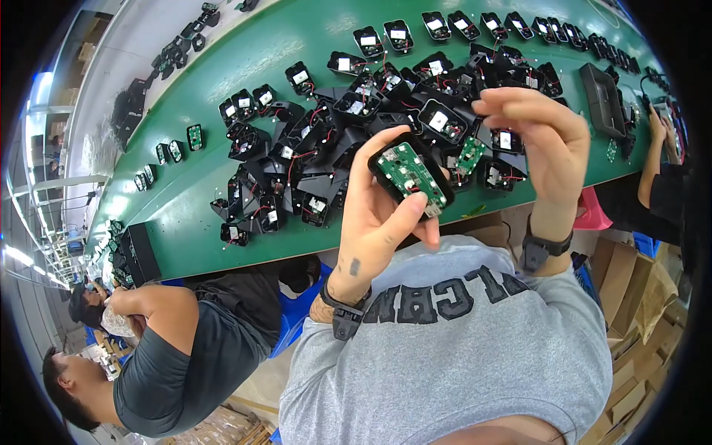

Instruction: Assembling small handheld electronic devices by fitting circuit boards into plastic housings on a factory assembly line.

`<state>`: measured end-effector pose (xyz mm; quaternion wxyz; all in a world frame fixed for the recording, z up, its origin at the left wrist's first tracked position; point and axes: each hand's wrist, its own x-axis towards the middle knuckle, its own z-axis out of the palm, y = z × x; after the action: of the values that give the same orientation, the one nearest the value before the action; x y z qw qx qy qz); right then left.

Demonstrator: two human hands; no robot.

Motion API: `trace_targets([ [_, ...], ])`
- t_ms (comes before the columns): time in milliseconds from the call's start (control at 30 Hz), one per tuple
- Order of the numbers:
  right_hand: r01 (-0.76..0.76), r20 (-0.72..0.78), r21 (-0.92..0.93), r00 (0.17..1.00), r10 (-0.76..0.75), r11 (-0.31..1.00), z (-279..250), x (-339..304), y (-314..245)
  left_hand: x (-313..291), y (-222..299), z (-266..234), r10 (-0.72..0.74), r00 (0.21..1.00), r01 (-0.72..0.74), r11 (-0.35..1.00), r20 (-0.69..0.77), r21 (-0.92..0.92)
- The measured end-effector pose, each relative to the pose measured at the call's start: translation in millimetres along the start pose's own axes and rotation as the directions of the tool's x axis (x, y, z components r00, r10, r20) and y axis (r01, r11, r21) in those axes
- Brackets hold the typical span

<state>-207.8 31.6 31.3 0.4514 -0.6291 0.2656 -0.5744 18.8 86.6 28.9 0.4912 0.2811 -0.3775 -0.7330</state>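
Note:
My left hand (pixel 378 215) is wrapped round a black plastic casing with a green circuit board (pixel 409 174) seated in it, the thumb pressing on the board's lower part. The board faces up at a tilt, with metal ports at its ends. To the right, my right hand (pixel 545 141) is raised over the table edge, its fingers stretched out and a little curved, with nothing visible in them. Between the two hands, a second green circuit board (pixel 469 156) lies among the casings. Just beyond it is an open black casing (pixel 443 121) with a white part inside.
A heap of black casings (pixel 297 137) with red wires covers the middle of the green table (pixel 185 237). More casings stand in a row (pixel 463 26) along the far side. A grey tray (pixel 602 100) lies at right. Co-workers sit at left (pixel 170 348) and right (pixel 653 156).

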Motion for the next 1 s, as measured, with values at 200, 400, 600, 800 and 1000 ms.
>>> trace_targets([
  [200,-0.490,0.158,0.276,0.872,0.464,0.827,49,-19,7,8,-5,5,0.092,0.991,-0.081,0.990,-0.095,0.118],
  [400,-0.529,0.157,0.261,0.848,0.505,0.807,49,-16,10,11,-11,4,0.164,0.975,-0.132,0.970,-0.151,0.203],
  [600,-0.550,0.162,0.201,0.835,0.526,0.810,48,-16,4,10,-13,2,0.142,0.977,-0.105,0.969,-0.157,0.224],
  [800,-0.369,0.035,0.143,0.929,0.368,0.919,52,-20,9,13,-6,5,0.086,0.991,-0.079,0.994,-0.106,0.076],
  [1000,-0.094,0.046,-0.373,0.992,0.119,0.923,47,-11,13,19,-18,-5,0.150,0.988,-0.146,0.987,-0.048,0.069],
])
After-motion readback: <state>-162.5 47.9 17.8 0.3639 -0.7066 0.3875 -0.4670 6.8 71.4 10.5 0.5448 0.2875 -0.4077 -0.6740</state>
